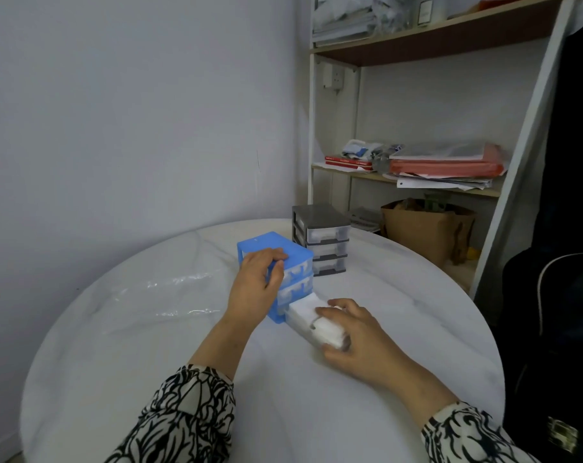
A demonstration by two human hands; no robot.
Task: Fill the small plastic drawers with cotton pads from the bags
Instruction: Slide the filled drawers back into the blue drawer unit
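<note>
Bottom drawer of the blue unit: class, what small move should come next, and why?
Probably push the bottom drawer shut. It is pulled out and looks full of pads, the right hand already holds its front end, and the left hand braces the blue unit against sliding.

The front end of the pulled-out bottom drawer (303,315) is covered by the right hand (347,332), so its handle cannot be seen, and the cotton pads (330,330) under the fingers are seen only as a white blur. The near corner of the blue drawer unit (273,243) is hidden behind the left hand (256,282). The contents of the grey drawer unit (320,242) are too blurred to be told. Both patterned sleeves (183,419) are cut off by the lower edge. The clear plastic bag (170,295) is barely distinguished from the white table (116,362).
</note>
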